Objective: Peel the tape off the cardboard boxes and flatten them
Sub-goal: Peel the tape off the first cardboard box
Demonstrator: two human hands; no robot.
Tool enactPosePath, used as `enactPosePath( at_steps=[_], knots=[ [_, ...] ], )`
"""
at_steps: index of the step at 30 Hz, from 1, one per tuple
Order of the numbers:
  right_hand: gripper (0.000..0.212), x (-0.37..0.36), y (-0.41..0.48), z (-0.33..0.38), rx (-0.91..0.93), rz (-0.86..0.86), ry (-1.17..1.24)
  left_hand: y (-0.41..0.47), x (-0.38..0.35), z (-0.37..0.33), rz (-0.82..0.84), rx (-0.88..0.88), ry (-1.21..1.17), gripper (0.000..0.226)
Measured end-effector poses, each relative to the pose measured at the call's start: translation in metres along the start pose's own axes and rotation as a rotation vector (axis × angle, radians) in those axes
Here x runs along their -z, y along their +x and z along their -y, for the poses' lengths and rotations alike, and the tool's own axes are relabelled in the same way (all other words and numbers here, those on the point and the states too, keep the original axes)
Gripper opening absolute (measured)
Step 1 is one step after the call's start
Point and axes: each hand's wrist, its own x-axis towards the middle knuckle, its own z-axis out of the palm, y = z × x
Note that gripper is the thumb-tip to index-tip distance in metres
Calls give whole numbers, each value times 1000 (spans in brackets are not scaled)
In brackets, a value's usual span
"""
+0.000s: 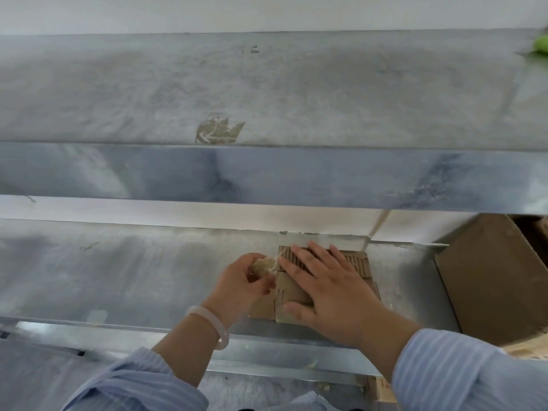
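Observation:
A small flattened cardboard box [357,264] lies on the lower metal shelf, its top layer torn so the corrugated ribs show. My right hand [329,289] rests flat on it with fingers spread, pressing it down. My left hand [247,284] is at the box's left edge and grips a crumpled wad of peeled tape [265,266]. A thin strand of tape still runs from the wad to the cardboard.
A large open cardboard box [492,277] stands at the right end of the shelf [118,277]. An upper metal shelf [267,90] overhangs, with a scrap of tape residue [219,132] stuck to it and a green object [541,44] at its far right.

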Motion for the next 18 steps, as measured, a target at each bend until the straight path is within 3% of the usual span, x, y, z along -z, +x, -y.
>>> enactPosePath(
  at_steps=[7,13,18],
  knots=[
    [73,-7,4,-6,36,-3,-18,4,3,-6,-36,-287,511,17],
    [75,-5,3,-5,41,25,-16,10,12,-14,39,-393,632,21],
    [75,-3,6,-6,37,32,-9,12,6,-8,-59,-392,640,25]
  ],
)
